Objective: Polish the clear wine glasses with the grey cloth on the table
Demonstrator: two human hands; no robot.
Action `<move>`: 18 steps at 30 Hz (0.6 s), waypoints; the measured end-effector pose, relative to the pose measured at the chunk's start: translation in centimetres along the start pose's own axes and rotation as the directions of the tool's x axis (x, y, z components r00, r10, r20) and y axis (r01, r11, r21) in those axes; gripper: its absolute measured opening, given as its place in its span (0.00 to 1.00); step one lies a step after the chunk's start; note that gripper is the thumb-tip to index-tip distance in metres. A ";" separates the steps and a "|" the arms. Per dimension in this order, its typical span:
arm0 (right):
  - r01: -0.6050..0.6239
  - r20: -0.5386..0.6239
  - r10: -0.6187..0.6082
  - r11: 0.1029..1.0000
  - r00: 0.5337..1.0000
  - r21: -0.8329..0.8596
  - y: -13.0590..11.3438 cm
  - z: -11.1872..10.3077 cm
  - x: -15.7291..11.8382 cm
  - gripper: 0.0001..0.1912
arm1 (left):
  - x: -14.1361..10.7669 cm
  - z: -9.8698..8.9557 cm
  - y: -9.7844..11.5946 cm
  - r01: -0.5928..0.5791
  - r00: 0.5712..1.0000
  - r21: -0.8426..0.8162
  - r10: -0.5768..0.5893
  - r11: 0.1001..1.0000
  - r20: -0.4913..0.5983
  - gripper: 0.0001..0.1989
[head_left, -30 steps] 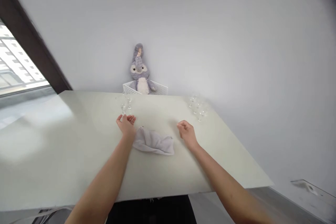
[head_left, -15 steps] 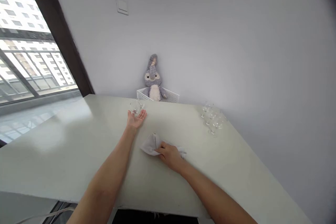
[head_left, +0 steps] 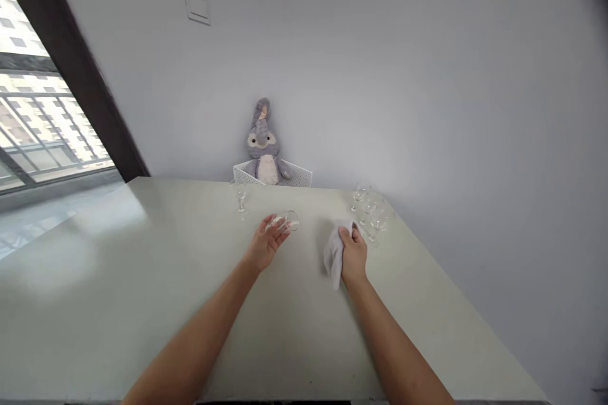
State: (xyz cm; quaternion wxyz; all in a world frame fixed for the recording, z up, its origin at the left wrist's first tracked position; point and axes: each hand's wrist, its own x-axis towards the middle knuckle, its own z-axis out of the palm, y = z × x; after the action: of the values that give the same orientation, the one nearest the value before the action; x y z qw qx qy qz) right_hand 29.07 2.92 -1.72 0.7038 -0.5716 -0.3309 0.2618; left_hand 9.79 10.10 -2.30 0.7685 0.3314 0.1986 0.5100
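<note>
My left hand [head_left: 268,244] is closed around a clear stemmed glass [head_left: 287,221], which is tilted on its side with its rim toward the right. Bunched in my right hand [head_left: 354,254] is a pale grey cloth [head_left: 334,257], held above the table with one end hanging down. Another stemmed glass [head_left: 240,195] stands upright beyond my left hand. Several more clear stemmed glasses [head_left: 369,204] stand in a group just past my right hand.
Both arms reach over a pale table [head_left: 190,304]. At its far edge, a grey plush toy [head_left: 264,145] sits in a white perforated basket [head_left: 300,174] against the wall. A window [head_left: 47,120] is at the left.
My left hand has taken hold of a glass and brought it right and nearer. My right hand has lifted the cloth and moved it right. The view has shifted slightly.
</note>
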 end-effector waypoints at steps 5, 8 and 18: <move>0.148 0.213 -0.114 0.977 0.970 -0.152 0.0 2.4 -3.0 0.04 | -0.4 -0.3 -2.9 0.023 0.999 0.049 -0.024 0.999 0.021 0.15; 0.207 0.397 -0.129 0.965 0.909 -0.161 0.3 3.5 -4.3 0.16 | -0.4 -0.5 -3.3 -0.011 0.999 0.080 0.008 0.997 0.031 0.17; -0.276 0.726 0.175 0.961 0.665 0.022 0.1 2.2 -3.5 0.23 | -0.7 -0.6 -3.0 -0.105 0.993 0.451 0.065 0.886 0.102 0.20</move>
State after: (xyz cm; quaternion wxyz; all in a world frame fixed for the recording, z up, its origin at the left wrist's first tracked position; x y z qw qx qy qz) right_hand 25.12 1.68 -2.09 0.5161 -0.4132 -0.4879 0.5700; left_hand 11.10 8.85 -4.88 0.6540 0.5317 0.2653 0.4682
